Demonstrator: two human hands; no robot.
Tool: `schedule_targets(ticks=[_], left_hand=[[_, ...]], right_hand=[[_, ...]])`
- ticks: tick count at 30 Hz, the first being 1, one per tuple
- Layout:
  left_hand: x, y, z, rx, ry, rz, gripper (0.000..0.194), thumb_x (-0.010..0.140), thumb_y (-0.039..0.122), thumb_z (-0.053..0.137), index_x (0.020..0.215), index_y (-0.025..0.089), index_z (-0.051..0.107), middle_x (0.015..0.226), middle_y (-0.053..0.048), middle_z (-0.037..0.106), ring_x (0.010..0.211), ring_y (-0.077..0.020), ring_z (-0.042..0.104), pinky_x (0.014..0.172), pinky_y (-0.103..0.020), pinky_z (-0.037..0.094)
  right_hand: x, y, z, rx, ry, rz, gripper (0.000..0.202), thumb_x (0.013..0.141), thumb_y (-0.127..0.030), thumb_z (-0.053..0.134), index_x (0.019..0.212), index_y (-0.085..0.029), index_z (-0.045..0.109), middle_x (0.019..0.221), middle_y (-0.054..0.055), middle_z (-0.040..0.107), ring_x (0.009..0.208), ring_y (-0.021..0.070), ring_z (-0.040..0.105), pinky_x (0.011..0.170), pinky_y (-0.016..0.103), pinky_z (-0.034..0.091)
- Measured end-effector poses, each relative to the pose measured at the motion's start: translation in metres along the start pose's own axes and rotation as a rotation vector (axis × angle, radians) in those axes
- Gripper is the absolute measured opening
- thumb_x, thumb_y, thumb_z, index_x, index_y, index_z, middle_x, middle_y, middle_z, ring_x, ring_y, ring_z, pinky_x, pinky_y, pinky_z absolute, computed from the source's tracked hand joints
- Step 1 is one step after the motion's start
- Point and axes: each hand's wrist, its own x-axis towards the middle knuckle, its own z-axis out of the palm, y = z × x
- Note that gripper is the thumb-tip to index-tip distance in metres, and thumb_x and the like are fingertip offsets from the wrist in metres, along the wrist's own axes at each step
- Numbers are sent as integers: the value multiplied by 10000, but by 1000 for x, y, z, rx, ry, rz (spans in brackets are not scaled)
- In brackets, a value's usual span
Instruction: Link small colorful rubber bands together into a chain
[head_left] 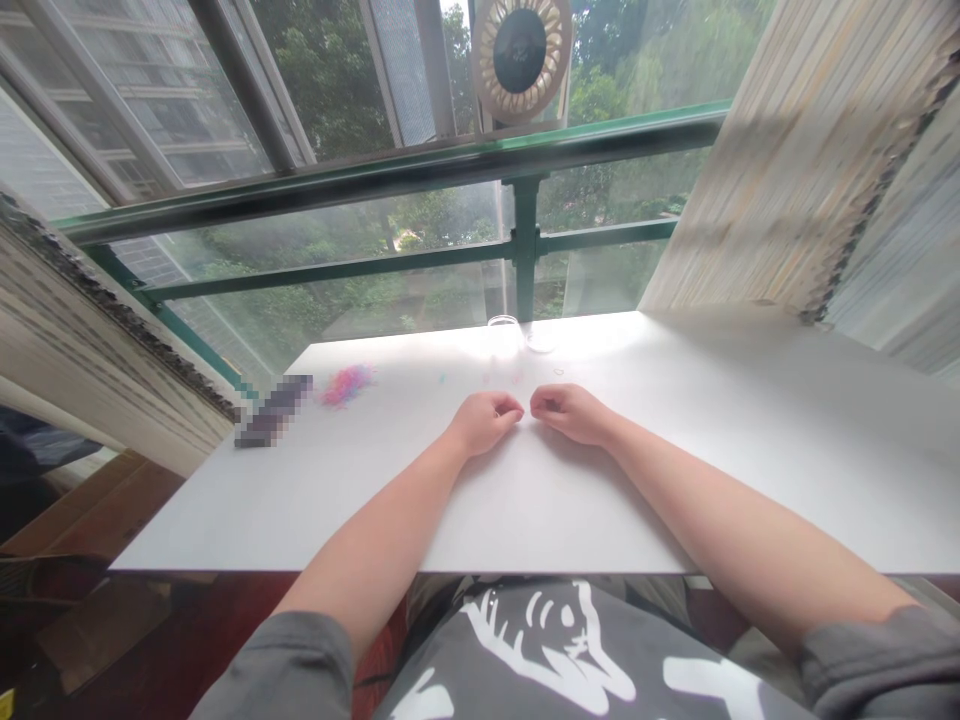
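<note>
My left hand (487, 422) and my right hand (571, 412) rest near each other over the white table (360, 500), fingertips a small gap apart. Thumb and fingers are pinched together on both; whatever they hold is too small to make out. Just beyond them lie a few tiny loose pieces, among them a small dark-outlined ring (558, 372), pinkish bits (517, 379) and a teal bit (442, 379). Off to the left spreads a pile of tiny pink, purple and orange pieces (347, 385), their kind too blurred to tell.
A clear round container (503, 325) stands at the table's back edge beside a pale round object (541, 343), washed out by glare. A blurred-out dark object (274, 411) lies at the left edge. Behind are a green railing (525, 245), a round fan (523, 55) and curtains (780, 180).
</note>
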Motion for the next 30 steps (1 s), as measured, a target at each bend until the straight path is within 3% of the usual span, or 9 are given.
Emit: schedule_targets(ticks=[9, 13, 16, 19, 23, 30], left_hand=[[2, -4, -6, 25, 43, 25, 201, 726, 302, 485, 792, 197, 643, 758, 13, 651, 651, -103, 552, 670, -220, 435], [4, -29, -35, 98, 164, -19, 189, 719, 295, 502, 787, 204, 651, 798, 5, 660, 707, -116, 570, 701, -226, 434], [4, -56, -61, 183, 305, -141, 200, 708, 315, 517, 801, 200, 653, 813, -16, 664, 754, -142, 579, 734, -251, 433], [4, -78, -76, 244, 391, -264, 215, 705, 328, 519, 819, 204, 653, 828, -31, 665, 770, -164, 586, 726, -270, 438], [8, -91, -75, 290, 389, -339, 217, 697, 315, 527, 831, 200, 654, 827, -49, 667, 774, -177, 592, 726, -282, 435], [13, -94, -70, 309, 385, -387, 242, 702, 333, 525, 858, 206, 659, 859, -54, 665, 808, -190, 588, 747, -286, 424]], right_hand=[[2, -3, 0, -41, 49, 33, 140, 693, -242, 462, 761, -172, 563, 559, -26, 493, 519, 97, 415, 528, 223, 338], [1, -4, 0, -45, 25, 57, 138, 704, -256, 457, 755, -182, 562, 589, -17, 527, 540, 105, 446, 534, 230, 349], [0, -5, -1, -51, 6, 73, 142, 712, -267, 452, 736, -184, 564, 638, -3, 560, 569, 114, 471, 545, 237, 356], [0, -6, -2, -53, -9, 85, 144, 711, -268, 452, 723, -184, 569, 644, -1, 569, 574, 117, 478, 547, 240, 358], [0, -7, -2, -51, -14, 92, 143, 707, -263, 454, 715, -183, 571, 638, -1, 570, 577, 119, 482, 551, 243, 360], [-1, -9, -3, -68, -17, 106, 152, 710, -270, 451, 723, -180, 573, 687, 11, 593, 612, 128, 501, 569, 245, 368]])
